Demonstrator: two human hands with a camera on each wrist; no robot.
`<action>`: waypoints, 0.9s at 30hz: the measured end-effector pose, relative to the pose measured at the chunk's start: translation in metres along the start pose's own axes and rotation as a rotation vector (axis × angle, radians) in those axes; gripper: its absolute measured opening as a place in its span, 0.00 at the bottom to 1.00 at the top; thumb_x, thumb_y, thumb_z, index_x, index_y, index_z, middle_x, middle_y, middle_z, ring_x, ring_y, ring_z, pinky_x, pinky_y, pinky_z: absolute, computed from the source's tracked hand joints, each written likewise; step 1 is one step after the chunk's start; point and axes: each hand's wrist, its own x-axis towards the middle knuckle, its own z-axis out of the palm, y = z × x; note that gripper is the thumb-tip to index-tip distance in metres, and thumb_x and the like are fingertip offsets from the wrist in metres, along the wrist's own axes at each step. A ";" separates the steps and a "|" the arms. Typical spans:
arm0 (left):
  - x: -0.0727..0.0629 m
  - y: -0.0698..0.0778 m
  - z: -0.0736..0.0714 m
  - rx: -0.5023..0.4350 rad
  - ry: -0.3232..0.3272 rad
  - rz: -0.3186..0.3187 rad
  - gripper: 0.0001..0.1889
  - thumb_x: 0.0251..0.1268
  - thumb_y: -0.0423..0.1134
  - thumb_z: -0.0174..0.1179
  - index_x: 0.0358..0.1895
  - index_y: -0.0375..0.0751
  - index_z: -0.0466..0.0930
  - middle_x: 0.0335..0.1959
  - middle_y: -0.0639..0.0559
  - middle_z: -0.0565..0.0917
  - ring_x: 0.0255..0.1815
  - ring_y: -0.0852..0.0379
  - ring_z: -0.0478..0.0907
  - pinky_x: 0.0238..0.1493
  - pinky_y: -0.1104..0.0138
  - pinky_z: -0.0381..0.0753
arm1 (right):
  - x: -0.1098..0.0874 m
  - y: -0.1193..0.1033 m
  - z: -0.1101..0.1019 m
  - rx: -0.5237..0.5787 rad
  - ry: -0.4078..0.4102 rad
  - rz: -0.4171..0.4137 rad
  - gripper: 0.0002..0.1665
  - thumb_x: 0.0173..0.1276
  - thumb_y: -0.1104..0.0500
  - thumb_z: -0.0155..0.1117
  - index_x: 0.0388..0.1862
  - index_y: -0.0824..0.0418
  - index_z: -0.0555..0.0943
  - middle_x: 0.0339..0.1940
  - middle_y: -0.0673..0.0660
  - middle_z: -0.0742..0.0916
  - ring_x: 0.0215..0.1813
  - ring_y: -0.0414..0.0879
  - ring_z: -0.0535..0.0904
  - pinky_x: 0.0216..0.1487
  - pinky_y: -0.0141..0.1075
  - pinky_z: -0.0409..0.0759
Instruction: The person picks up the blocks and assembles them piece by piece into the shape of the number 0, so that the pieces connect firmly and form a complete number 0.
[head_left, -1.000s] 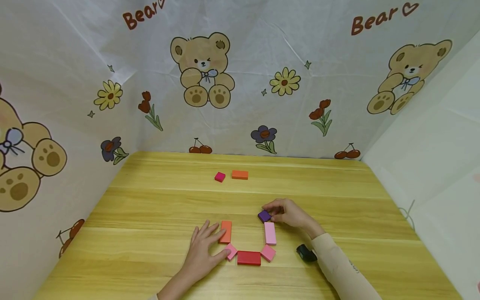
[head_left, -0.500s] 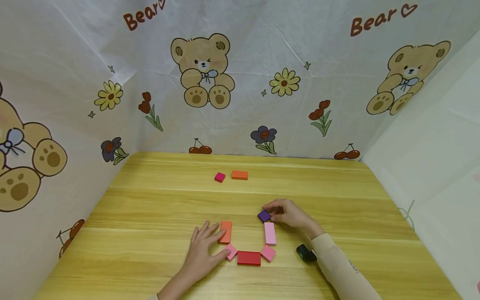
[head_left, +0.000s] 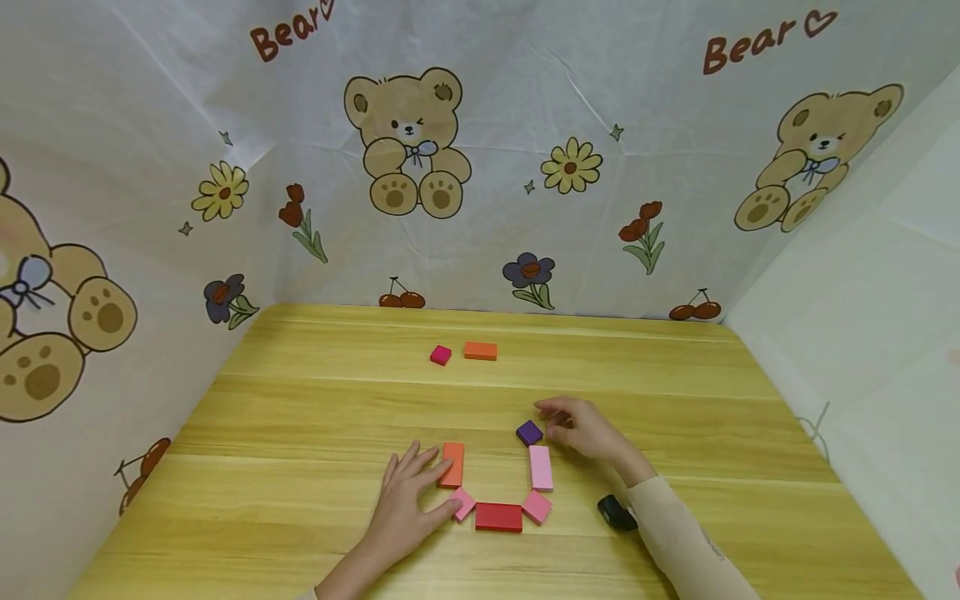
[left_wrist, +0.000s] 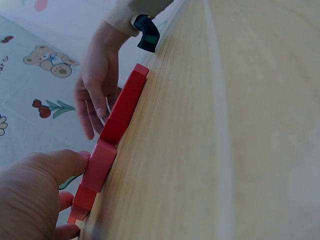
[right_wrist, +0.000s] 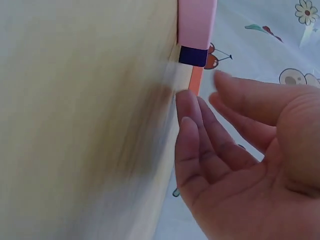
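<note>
Flat coloured blocks form a U on the table. My left hand point(head_left: 403, 498) rests with fingers spread, its index finger on the orange-red block point(head_left: 453, 455) and its thumb against a pink square block point(head_left: 465, 502). A red block point(head_left: 498, 517) makes the bottom, followed by another pink square point(head_left: 537, 507) and a light pink block point(head_left: 541, 468). The purple square block point(head_left: 529, 432) lies at the upper end of that side. Just right of it is my right hand point(head_left: 581, 427), fingers apart and holding nothing, as the right wrist view also shows.
Farther back on the wooden table point(head_left: 337, 400) lie a magenta square block point(head_left: 441, 355) and an orange block point(head_left: 481, 351). A black device point(head_left: 617, 512) sits beside the right sleeve point(head_left: 675, 533). A bear-print cloth point(head_left: 495, 108) hangs behind the table.
My right hand has let go of the purple square block and drawn slightly to the right. The left hand and the blocks have stayed in place.
</note>
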 end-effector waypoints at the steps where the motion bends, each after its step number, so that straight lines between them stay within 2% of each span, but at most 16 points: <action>1: 0.000 0.000 0.000 -0.001 -0.001 0.000 0.29 0.52 0.50 0.72 0.57 0.43 0.82 0.65 0.42 0.77 0.74 0.34 0.60 0.71 0.34 0.46 | -0.003 -0.001 0.000 -0.020 0.027 -0.003 0.22 0.69 0.66 0.60 0.61 0.71 0.76 0.53 0.65 0.84 0.51 0.56 0.82 0.51 0.43 0.82; 7: 0.000 0.001 0.000 0.013 0.003 0.009 0.29 0.52 0.51 0.72 0.57 0.43 0.83 0.64 0.42 0.77 0.73 0.34 0.61 0.71 0.34 0.47 | -0.023 -0.012 0.007 -0.148 0.150 -0.052 0.21 0.72 0.57 0.60 0.58 0.68 0.79 0.55 0.64 0.83 0.55 0.58 0.81 0.53 0.50 0.82; 12: 0.000 0.001 0.000 0.012 0.009 0.013 0.28 0.53 0.53 0.71 0.57 0.43 0.83 0.64 0.41 0.77 0.73 0.34 0.61 0.71 0.33 0.47 | -0.042 -0.023 0.016 -0.238 0.180 -0.054 0.26 0.72 0.50 0.60 0.63 0.64 0.78 0.65 0.68 0.78 0.65 0.66 0.73 0.63 0.60 0.72; 16: -0.001 0.002 0.000 0.011 0.012 0.016 0.28 0.53 0.53 0.71 0.57 0.43 0.83 0.64 0.41 0.77 0.73 0.33 0.61 0.70 0.33 0.47 | -0.056 -0.028 0.022 -0.176 0.212 -0.036 0.30 0.71 0.50 0.61 0.68 0.59 0.73 0.70 0.68 0.72 0.70 0.68 0.67 0.65 0.64 0.67; 22: -0.001 0.002 0.000 0.012 0.009 0.014 0.28 0.53 0.53 0.71 0.56 0.43 0.83 0.64 0.41 0.77 0.73 0.33 0.61 0.70 0.32 0.47 | -0.072 -0.029 0.035 -0.009 0.258 -0.003 0.35 0.67 0.52 0.66 0.72 0.56 0.69 0.74 0.67 0.69 0.73 0.67 0.62 0.67 0.66 0.63; 27: -0.001 0.001 0.000 0.009 0.011 0.017 0.28 0.52 0.53 0.71 0.56 0.43 0.83 0.64 0.41 0.77 0.72 0.33 0.61 0.70 0.32 0.47 | -0.081 -0.028 0.046 0.020 0.273 0.052 0.38 0.64 0.50 0.69 0.72 0.56 0.70 0.73 0.66 0.69 0.74 0.67 0.62 0.69 0.65 0.61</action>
